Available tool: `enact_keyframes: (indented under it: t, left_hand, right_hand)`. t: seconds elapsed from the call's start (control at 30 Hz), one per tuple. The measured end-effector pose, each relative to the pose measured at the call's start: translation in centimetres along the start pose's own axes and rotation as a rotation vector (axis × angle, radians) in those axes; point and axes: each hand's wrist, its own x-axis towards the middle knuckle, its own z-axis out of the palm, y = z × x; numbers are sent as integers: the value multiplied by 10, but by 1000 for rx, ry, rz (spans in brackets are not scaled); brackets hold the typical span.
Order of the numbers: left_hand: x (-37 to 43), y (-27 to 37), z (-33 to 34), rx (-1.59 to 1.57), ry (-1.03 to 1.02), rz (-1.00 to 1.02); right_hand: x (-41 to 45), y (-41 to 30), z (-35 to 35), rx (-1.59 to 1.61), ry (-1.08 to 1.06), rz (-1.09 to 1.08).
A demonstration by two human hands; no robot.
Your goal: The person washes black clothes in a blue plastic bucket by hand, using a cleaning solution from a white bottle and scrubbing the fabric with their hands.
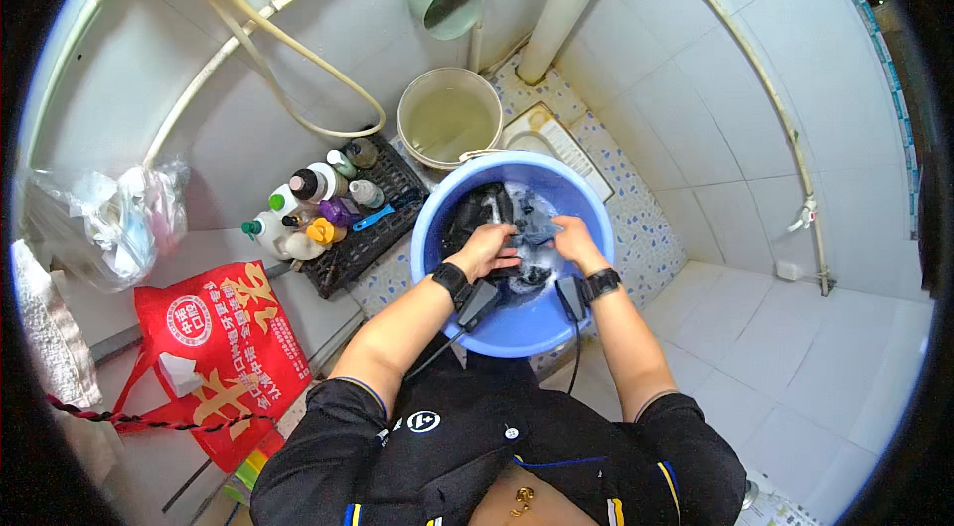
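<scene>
A blue plastic basin (514, 346) holds soapy water and wet dark clothes. My left hand (486, 252) is over the middle of the basin, its thumb and fingers at the left edge of a wet grey-blue cloth (535, 228). From the other side, my right hand (575, 238) pinches the same cloth, which spans the gap between both hands. A black garment (477, 217) lies in the water at the basin's left. White suds (540, 265) float around the cloth. Black devices with cables are strapped at both wrists.
Behind the basin stands a white bucket (450, 116) of cloudy water, beside a squat toilet pan (548, 142). A black plastic crate (328, 276) with several bottles is at left, near a red bag (223, 332). A green dipper (447, 8) hangs on the wall near a hose (320, 71).
</scene>
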Motion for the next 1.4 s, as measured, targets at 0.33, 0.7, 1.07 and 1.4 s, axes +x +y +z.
enact_keyframes:
  t: [0.33,0.7,1.07,1.4]
  left_hand:
    - [24,-2,47,246,-199,105]
    - [58,-16,-3,1196,218,777]
    - [67,-16,0,1675,260,103]
    - [17,-5,-10,1860,-375,-121]
  right_hand:
    - [-68,-54,-55,-155,167,-355]
    - [-41,-49,-16,-249,274,-260]
    - [17,39,59,-767,-464,-29]
    - [-28,-86,-46,729,-30,-18]
